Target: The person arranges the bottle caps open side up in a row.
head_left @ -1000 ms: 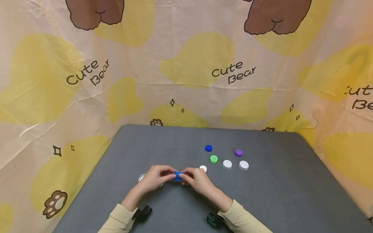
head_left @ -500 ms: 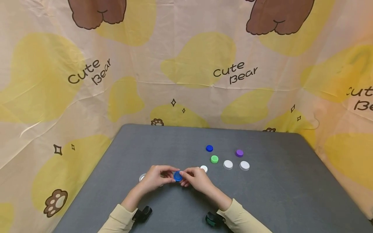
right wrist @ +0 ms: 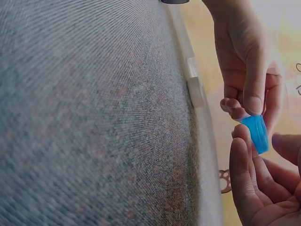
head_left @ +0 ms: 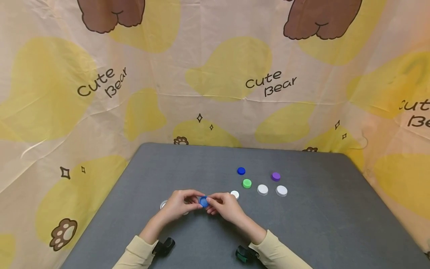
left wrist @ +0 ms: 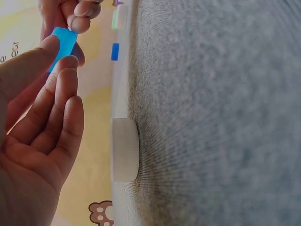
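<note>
A pale cloth (head_left: 218, 108) with yellow patches, brown bear shapes and "Cute Bear" lettering hangs behind and around the grey desk (head_left: 319, 224). Two cream sleeves (head_left: 282, 250) reach in from the near edge of the head view, one from each side.

The left grip (head_left: 181, 203) and right grip (head_left: 228, 207), both bare hands, meet above the near part of the desk. The left pinches the light blue cap (head_left: 203, 202) between thumb and forefinger, its other fingers stretched out beneath. The right has its thumb at the cap's right edge and its fingers curled behind it. Seen from the right wrist, that thumb's tip lies at or just beside the rim; whether it touches is hard to tell. The light blue cap is held off the desk between the two, its rimmed round face towards the head view.

A black box (head_left: 164, 246) sits at the left wrist and another (head_left: 246, 254) at the right.

Two large white caps (head_left: 262, 189) lie side by side on the desk to the right. Two more white pieces (head_left: 163, 204) show at the left hand, mostly hidden by it; the left wrist view shows one lying flat on the desk.

Among the smaller ones, a green cap (head_left: 246, 183) lies left of the large white pair, a small white cap (head_left: 234, 194) just beyond the right hand, a purple cap (head_left: 276, 176) farther back, and a dark blue cap (head_left: 241, 171) beyond the green.
</note>
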The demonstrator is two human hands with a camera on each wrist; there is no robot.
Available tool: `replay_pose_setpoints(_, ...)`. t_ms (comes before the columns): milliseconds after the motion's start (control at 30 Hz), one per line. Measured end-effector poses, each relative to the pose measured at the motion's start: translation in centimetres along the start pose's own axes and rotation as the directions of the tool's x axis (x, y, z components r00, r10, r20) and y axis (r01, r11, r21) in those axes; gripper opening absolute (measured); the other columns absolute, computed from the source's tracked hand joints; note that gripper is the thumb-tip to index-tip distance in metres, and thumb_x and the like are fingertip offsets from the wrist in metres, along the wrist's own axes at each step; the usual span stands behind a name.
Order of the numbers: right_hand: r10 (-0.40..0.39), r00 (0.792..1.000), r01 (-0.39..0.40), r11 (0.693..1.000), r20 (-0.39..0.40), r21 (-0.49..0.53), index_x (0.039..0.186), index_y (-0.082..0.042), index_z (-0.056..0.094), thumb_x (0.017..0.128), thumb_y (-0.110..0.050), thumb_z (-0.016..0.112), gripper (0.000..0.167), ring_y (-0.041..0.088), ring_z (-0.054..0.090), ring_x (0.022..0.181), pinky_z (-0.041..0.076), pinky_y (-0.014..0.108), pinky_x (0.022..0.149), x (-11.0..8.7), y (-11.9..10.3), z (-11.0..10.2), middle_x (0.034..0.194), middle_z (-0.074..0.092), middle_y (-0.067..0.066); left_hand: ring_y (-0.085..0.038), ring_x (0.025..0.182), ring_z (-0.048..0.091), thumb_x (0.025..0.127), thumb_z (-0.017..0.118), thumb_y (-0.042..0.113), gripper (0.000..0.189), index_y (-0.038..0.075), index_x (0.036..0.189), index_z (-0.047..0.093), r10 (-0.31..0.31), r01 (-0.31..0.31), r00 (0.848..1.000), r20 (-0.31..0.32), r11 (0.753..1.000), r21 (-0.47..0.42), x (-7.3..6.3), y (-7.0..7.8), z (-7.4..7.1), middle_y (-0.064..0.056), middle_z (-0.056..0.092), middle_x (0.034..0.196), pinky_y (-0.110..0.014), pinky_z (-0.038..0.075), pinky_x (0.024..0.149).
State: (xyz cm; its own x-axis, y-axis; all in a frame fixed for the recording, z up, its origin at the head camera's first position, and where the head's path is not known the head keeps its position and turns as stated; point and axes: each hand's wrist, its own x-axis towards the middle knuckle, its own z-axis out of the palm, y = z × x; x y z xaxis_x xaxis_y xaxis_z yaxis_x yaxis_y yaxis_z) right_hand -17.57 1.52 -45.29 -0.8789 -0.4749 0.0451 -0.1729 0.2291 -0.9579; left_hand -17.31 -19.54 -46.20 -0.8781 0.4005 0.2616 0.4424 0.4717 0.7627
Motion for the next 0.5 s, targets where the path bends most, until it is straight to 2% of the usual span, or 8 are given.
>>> replay_pose_setpoints(100, -0.016, 1.0, 0.016, 0.999, -0.001, -0.046, 0.106, 0.003, 0.068, 0.092, -0.018, 0.062, 0.025, 0.029, 0.07, 0.069, 0.057, 0.036, 0.062, 0.32, 1.03, 0.05, 0.078, 0.072, 0.016, -0.002, 0.065, 0.059, 0.081, 0.075, 0.023, 0.022, 0.018, 0.102, 0.072, -0.02, 0.02, 1.0, -0.002, 1.0, 0.007, -0.01, -0.17, 0.02, 0.008, 0.067, 0.076, -0.022, 0.049, 0.057)
replay_pose_setpoints(267, -0.052, 0.999, 0.053, 0.989, 0.015, -0.138, 0.107, -0.004, 0.069, 0.087, -0.026, 0.069, 0.03, 0.011, 0.068, 0.064, 0.054, 0.024, 0.057, 0.4, 1.22, -0.11, 0.074, 0.072, 0.003, -0.003, 0.066, 0.058, 0.082, 0.075, 0.027, 0.022, 0.016, 0.1, 0.072, -0.063, 0.064, 0.998, 0.002, 0.998, -0.005, -0.09, -0.25, -0.1, 0.005, 0.068, 0.076, -0.022, 0.047, 0.058)
replay_pose_setpoints(400, -0.072, 0.997, 0.075, 0.976, 0.022, -0.207, 0.109, -0.005, 0.069, 0.086, -0.025, 0.071, 0.031, 0.002, 0.064, 0.062, 0.05, 0.02, 0.055, 0.4, 1.16, -0.14, 0.074, 0.071, -0.002, -0.003, 0.065, 0.058, 0.082, 0.075, 0.027, 0.022, 0.015, 0.1, 0.072, -0.089, 0.089, 0.996, 0.009, 0.996, -0.007, -0.11, -0.09, -0.26, 0.005, 0.067, 0.076, -0.021, 0.047, 0.057)
replay_pose_setpoints(500, -0.096, 0.995, 0.097, 0.965, 0.018, -0.244, 0.108, -0.004, 0.069, 0.085, -0.021, 0.071, 0.029, 0.0, 0.061, 0.06, 0.049, 0.019, 0.053, 0.41, 1.24, -0.1, 0.074, 0.071, -0.002, -0.003, 0.063, 0.056, 0.082, 0.075, 0.027, 0.022, 0.015, 0.1, 0.073, -0.1, 0.1, 0.995, 0.018, 0.995, -0.001, -0.1, 0.14, -0.33, 0.006, 0.067, 0.075, -0.021, 0.046, 0.055)
